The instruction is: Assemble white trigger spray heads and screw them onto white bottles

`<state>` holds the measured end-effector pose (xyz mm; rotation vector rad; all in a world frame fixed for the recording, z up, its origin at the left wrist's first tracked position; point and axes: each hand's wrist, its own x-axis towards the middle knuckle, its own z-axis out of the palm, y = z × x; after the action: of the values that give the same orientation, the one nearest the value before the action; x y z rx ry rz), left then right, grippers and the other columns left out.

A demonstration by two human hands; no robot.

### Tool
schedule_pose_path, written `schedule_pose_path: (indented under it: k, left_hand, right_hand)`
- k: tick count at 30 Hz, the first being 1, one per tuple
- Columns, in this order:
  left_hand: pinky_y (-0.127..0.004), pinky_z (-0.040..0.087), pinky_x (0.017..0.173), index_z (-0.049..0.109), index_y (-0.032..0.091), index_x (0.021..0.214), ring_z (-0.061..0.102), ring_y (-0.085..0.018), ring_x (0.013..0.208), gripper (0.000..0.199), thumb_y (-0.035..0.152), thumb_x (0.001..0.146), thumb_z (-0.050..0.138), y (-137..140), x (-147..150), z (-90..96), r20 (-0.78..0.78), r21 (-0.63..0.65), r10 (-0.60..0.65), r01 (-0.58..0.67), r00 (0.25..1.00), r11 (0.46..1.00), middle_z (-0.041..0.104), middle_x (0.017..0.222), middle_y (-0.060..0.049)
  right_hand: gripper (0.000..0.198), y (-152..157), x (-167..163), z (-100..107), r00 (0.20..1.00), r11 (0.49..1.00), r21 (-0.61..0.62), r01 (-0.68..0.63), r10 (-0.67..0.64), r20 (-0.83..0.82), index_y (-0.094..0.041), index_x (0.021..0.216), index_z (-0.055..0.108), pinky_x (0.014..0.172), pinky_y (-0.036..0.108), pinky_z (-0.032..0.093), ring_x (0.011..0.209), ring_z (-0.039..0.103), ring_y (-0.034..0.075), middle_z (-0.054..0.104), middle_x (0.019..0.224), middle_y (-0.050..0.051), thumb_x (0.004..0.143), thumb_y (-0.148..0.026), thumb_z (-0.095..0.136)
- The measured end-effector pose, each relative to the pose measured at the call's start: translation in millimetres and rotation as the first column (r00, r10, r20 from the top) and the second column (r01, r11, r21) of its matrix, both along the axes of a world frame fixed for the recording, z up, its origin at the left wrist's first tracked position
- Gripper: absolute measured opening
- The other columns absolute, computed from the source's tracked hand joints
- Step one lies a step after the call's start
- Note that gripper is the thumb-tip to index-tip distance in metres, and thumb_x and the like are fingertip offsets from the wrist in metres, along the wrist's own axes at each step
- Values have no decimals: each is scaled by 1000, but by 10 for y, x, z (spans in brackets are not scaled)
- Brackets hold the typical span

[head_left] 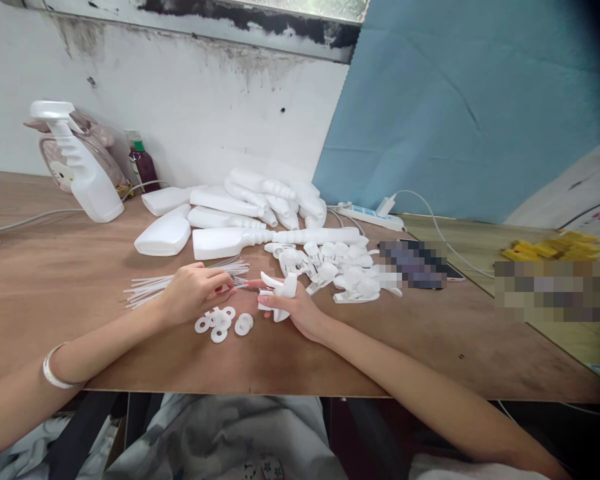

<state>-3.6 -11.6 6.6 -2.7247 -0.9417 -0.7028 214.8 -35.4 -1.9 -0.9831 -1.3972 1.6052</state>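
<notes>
My right hand (305,315) grips a white trigger spray head (286,288), its lever pointing up and left. Just left of it, my left hand (197,288) is closed in a pinch on what looks like a thin white tube (241,287), whose end lies close to the spray head; whether they touch I cannot tell. Beneath and beside my left hand lies a bundle of thin plastic tubes (147,289). White ring washers (219,333) lie in front of my hands. A heap of several more spray heads (357,280) sits right of my right hand.
Several white bottles (220,243) lie piled at the back. An assembled spray bottle (97,190) stands at left, by a plush bag (57,167) and a dark sauce bottle (143,165). A power strip (370,215), phone (415,263) and yellow items (555,247) are at right.
</notes>
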Motion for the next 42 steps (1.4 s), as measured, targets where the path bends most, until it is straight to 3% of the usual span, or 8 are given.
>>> schedule_pose_path:
  k: [6, 11, 18, 26, 30, 35, 39, 42]
  left_hand:
    - [-26, 36, 64, 60, 17, 83, 53, -11, 59, 21, 25, 86, 41, 59, -33, 19, -1, 2, 203, -203, 979, 979, 63, 80, -2]
    - [-25, 37, 59, 60, 16, 85, 56, -15, 69, 24, 29, 87, 40, 91, -64, 24, -27, -106, 366, -366, 930, 924, 60, 85, -4]
    - [-29, 37, 61, 61, 16, 83, 56, -21, 75, 27, 28, 88, 38, 136, -98, -1, -125, -60, 441, -451, 889, 891, 59, 83, -7]
    - [-35, 36, 70, 61, 15, 98, 53, -26, 89, 27, 33, 86, 46, 168, -104, -39, -198, 34, 431, -433, 880, 901, 59, 93, -11]
    - [-36, 35, 72, 57, 14, 107, 52, -26, 91, 34, 38, 87, 43, 130, -60, -6, -128, 58, 389, -385, 912, 921, 59, 97, -12]
    - [-36, 35, 74, 58, 16, 102, 53, -24, 90, 31, 37, 89, 39, -65, 15, 157, 4, -28, 282, -282, 959, 959, 60, 93, -8]
    - [-32, 40, 76, 56, 18, 102, 53, -18, 89, 21, 28, 88, 42, -436, 55, 240, 181, -168, 96, -66, 979, 984, 58, 96, -6]
    - [-24, 45, 66, 43, 20, 117, 54, -12, 75, 33, 20, 84, 48, -732, 51, 187, 361, -320, 25, 98, 932, 942, 57, 90, -4]
  right_hand:
    - [46, 30, -4, -1, 986, 988, 27, 152, -150, -68, -16, 102, 64, 51, 21, 45, 67, 53, 12, 63, 81, 4, 61, -33, 73]
    - [55, 7, -5, -5, 990, 988, 74, 138, -135, -44, -18, 109, 58, 58, 28, 51, 69, 58, 16, 62, 76, 3, 59, -33, 75]
    - [43, -30, -12, -1, 970, 953, 209, 221, -237, 58, -16, 90, 55, 67, 33, 50, 74, 62, 21, 65, 81, 6, 58, -36, 76]
    - [45, -2, -24, -44, 982, 967, 178, 181, -189, 30, -18, 87, 55, 63, 27, 47, 71, 59, 15, 64, 83, 1, 51, -30, 79]
    - [39, 2, -21, -39, 989, 971, 192, 143, -147, 4, -18, 81, 57, 64, 26, 46, 69, 57, 14, 63, 80, 0, 52, -31, 79]
    - [31, -15, -18, -57, 994, 977, 187, 107, -104, -26, -19, 84, 59, 59, 25, 47, 64, 55, 13, 59, 72, -1, 64, -39, 72]
    - [28, -124, -23, -3, 994, 963, 253, 91, -101, 27, -21, 86, 60, 65, 29, 50, 74, 57, 16, 61, 82, 0, 67, -40, 69]
    - [24, -265, -37, 87, 995, 936, 344, 80, -96, 28, -21, 85, 61, 75, 30, 49, 86, 58, 19, 63, 95, 2, 68, -34, 70]
